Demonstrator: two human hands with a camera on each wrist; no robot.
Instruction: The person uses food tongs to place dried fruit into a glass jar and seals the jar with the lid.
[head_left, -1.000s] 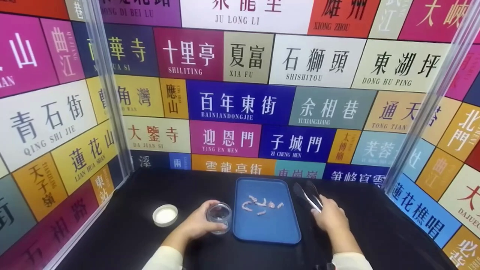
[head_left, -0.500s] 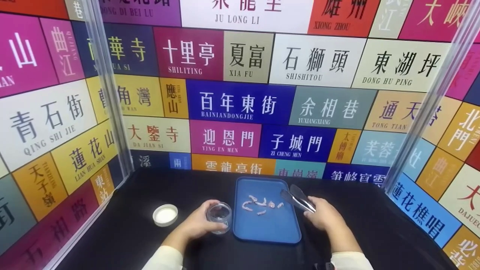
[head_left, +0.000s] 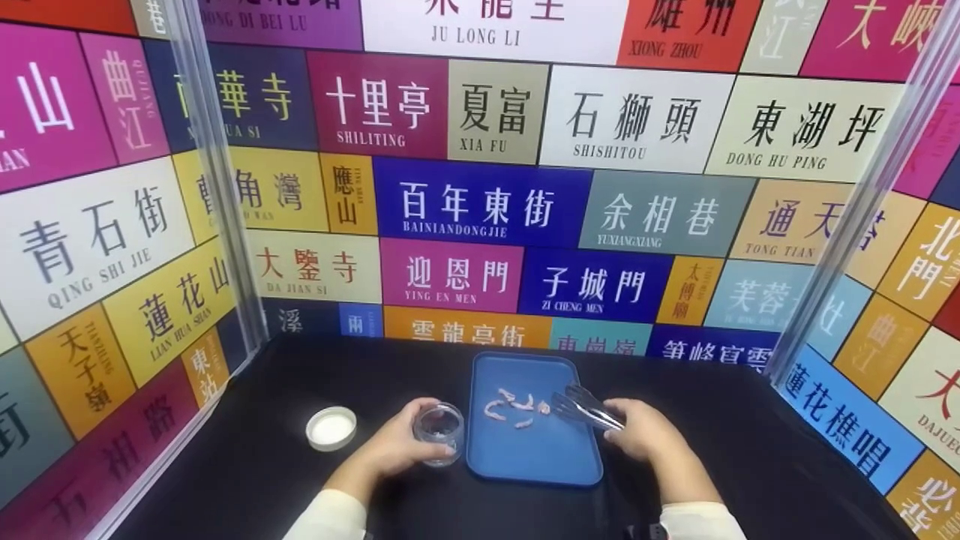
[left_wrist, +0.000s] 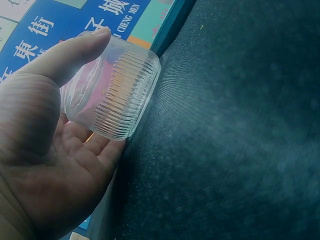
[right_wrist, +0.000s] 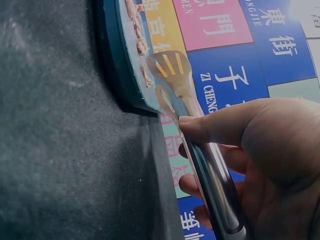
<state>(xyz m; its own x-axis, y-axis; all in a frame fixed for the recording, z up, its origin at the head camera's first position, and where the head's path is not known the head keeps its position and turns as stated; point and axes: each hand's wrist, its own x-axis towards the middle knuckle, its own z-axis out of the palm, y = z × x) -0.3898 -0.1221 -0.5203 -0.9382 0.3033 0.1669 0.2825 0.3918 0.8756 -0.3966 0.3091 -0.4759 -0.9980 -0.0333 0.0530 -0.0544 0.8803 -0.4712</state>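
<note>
In the head view my left hand (head_left: 401, 442) holds a clear glass jar (head_left: 439, 429) at the left edge of a blue tray (head_left: 536, 459). The left wrist view shows the thumb and fingers curled around the jar's ribbed glass (left_wrist: 122, 95). My right hand (head_left: 646, 431) grips metal tongs (head_left: 589, 412) by their handles. The slotted tong heads (right_wrist: 172, 65) reach over the tray's right side, above small pale pink pieces (head_left: 517, 405) scattered there. In the head view the tongs cover the rightmost piece. Whether they touch it, I cannot tell.
A round, white-centred lid (head_left: 331, 429) lies on the black tablecloth (head_left: 390, 375), left of my left hand. Behind the table stands a wall of coloured signs (head_left: 480, 202). Clear plastic strips (head_left: 847, 195) run down both corners.
My right hand has moved left, swinging the tongs from beside the tray to over its right-hand pieces. The left hand and jar have stayed in place.
</note>
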